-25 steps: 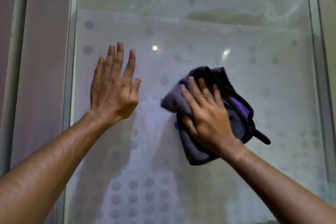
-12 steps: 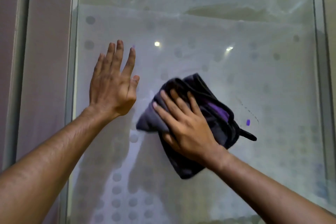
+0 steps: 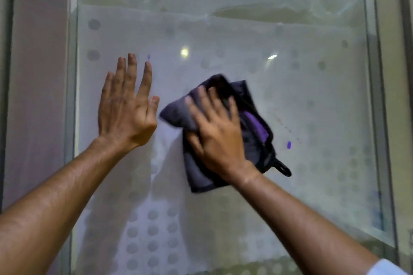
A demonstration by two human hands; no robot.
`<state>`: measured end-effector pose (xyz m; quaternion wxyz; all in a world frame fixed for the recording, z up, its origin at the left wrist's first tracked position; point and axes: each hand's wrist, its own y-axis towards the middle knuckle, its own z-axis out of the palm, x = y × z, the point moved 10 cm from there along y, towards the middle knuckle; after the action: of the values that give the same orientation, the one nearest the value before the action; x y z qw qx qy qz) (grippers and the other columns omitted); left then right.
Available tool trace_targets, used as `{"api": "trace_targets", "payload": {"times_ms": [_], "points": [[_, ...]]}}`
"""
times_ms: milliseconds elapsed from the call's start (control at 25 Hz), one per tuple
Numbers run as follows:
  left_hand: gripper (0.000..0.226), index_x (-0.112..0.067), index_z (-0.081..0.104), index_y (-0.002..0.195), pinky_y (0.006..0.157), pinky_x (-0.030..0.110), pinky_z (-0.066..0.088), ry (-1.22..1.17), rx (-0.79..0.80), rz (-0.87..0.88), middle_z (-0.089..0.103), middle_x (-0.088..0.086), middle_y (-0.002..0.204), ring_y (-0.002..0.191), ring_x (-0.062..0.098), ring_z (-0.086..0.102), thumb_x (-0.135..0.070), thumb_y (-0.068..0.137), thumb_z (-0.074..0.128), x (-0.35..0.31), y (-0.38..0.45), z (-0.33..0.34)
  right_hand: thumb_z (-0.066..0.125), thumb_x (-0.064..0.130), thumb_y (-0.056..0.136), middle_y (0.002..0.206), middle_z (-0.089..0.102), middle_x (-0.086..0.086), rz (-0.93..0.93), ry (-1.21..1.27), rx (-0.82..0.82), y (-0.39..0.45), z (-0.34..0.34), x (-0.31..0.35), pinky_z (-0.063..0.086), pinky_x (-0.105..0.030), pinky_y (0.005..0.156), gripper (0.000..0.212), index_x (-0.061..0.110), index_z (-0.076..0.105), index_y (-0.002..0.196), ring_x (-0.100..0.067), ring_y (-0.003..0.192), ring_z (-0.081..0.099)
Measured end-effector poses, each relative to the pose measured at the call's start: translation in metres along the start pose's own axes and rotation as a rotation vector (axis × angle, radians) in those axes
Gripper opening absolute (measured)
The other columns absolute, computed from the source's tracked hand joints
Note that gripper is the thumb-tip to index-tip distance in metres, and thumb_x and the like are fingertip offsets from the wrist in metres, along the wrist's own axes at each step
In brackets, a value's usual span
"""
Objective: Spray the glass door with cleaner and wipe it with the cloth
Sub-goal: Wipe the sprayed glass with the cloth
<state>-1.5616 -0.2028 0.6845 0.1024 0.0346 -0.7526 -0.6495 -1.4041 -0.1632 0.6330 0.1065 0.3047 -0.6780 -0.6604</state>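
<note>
A tall clear glass door [image 3: 279, 87], frosted across its middle with a pattern of grey dots and streaked with hazy film near the top, fills the view. Against it, the right hand [image 3: 218, 134] lies flat on a crumpled dark grey cloth with purple folds and a black hanging loop [image 3: 252, 127], fingers spread wide over the fabric and pressing it to the pane; the hand is blurred. The cloth sits at about the middle of the door, its loop hanging off its lower right corner, and its left corner pokes out from under the fingers toward the other hand. The left hand [image 3: 126, 110] rests palm-flat on the door just left of the cloth, empty, its fingers straight, pointing up and slightly fanned, the thumb tucked close alongside and nearly reaching the cloth's corner. A small purple mark [image 3: 289, 145] shows on the glass just right of the cloth, and another tiny one above the left hand's fingertips. A pale metal door frame [image 3: 371, 96] runs up the door's right edge. Both forearms are bare; a white sleeve edge [image 3: 384, 268] shows low on the right arm.
</note>
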Motion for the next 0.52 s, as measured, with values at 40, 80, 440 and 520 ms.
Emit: {"api": "trace_targets", "payload": {"times_ms": [40, 80, 440, 520], "points": [[0.072, -0.024, -0.001, 0.155, 0.12, 0.04, -0.003, 0.0, -0.002, -0.004, -0.004, 0.01, 0.163, 0.15, 0.024, -0.005, -0.045, 0.092, 0.026, -0.002, -0.001, 0.0, 0.048, 0.04, 0.087, 0.158, 0.034, -0.01, -0.081, 0.004, 0.017, -0.015, 0.002, 0.01, 0.02, -0.058, 0.116, 0.062, 0.021, 0.045, 0.146, -0.031, 0.144, 0.033], [0.072, -0.024, -0.001, 0.155, 0.119, 0.039, -0.005, 0.002, -0.009, -0.009, -0.003, 0.01, 0.163, 0.15, 0.024, -0.005, -0.045, 0.092, 0.026, -0.003, -0.003, 0.0, 0.05, 0.039, 0.088, 0.158, 0.034, -0.009, -0.145, 0.004, 0.038, -0.033, 0.004, 0.013, 0.02, -0.057, 0.117, 0.061, 0.022, 0.045, 0.146, -0.029, 0.144, 0.034], [0.073, -0.016, 0.003, 0.155, 0.12, 0.039, -0.003, -0.02, 0.021, -0.005, -0.004, 0.009, 0.163, 0.15, 0.022, -0.007, -0.043, 0.091, 0.026, -0.028, -0.021, 0.005, 0.04, 0.035, 0.092, 0.159, 0.03, -0.015, 0.415, -0.02, -0.003, -0.066, -0.023, -0.157, 0.019, -0.065, 0.115, 0.061, 0.016, 0.036, 0.15, -0.036, 0.148, 0.023], [0.074, -0.016, 0.002, 0.155, 0.119, 0.035, -0.007, -0.009, 0.013, -0.003, -0.004, 0.009, 0.163, 0.15, 0.022, -0.007, -0.043, 0.091, 0.027, -0.03, -0.021, 0.005, 0.045, 0.034, 0.096, 0.16, 0.028, -0.014, 0.511, 0.025, -0.059, -0.043, -0.024, -0.165, 0.015, -0.066, 0.116, 0.058, 0.017, 0.034, 0.15, -0.036, 0.149, 0.02]]}}
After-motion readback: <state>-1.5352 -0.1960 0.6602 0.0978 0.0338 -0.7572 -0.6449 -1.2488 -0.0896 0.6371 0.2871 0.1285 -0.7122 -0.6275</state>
